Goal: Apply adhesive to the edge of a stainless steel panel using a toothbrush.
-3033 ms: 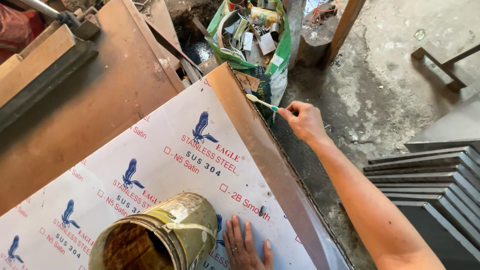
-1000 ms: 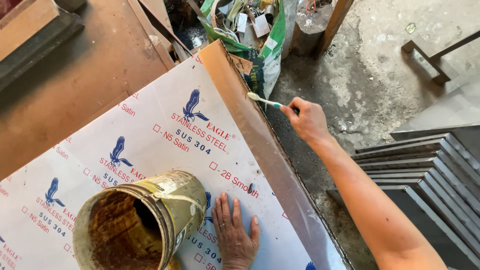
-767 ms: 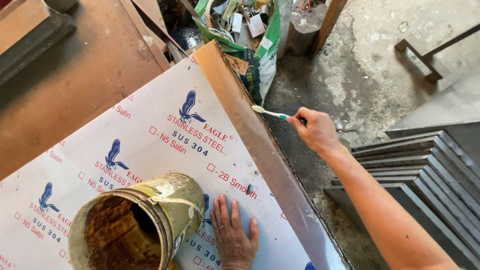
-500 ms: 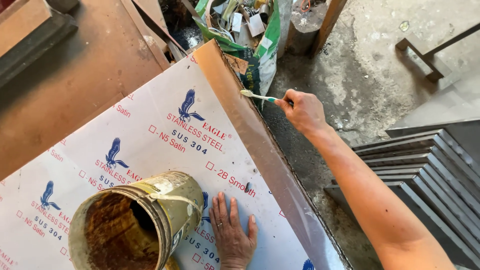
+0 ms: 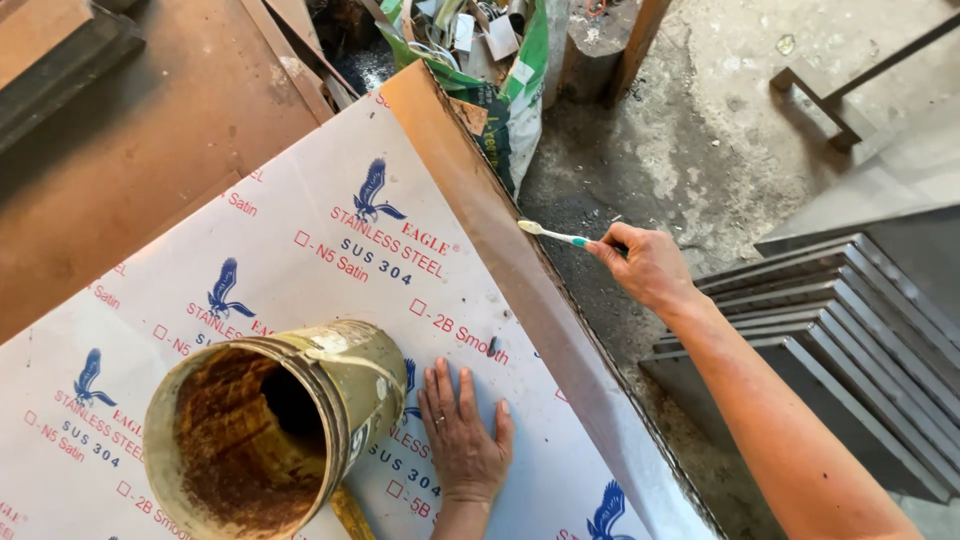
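My right hand [image 5: 648, 265] grips a white and green toothbrush [image 5: 552, 236]; its head touches the brown-coated folded edge strip [image 5: 500, 225] of a large metal sheet. The sheet [image 5: 300, 290] is covered in white protective film with blue bird marks and red and blue print. My left hand [image 5: 462, 440] lies flat on the film, fingers spread, holding nothing. Just left of it stands a dirty, rust-stained tin can [image 5: 270, 420], tilted with its open mouth toward the camera.
A rusty brown metal plate [image 5: 150, 130] lies beyond the sheet at the upper left. A green and white sack of scrap [image 5: 490, 50] stands at the sheet's far corner. Stacked grey metal sheets [image 5: 850, 330] lean at the right on the concrete floor [image 5: 720, 120].
My right hand has stroked the toothbrush back and forth along the brown edge strip and now sits lower along it. The left hand stays flat on the film.
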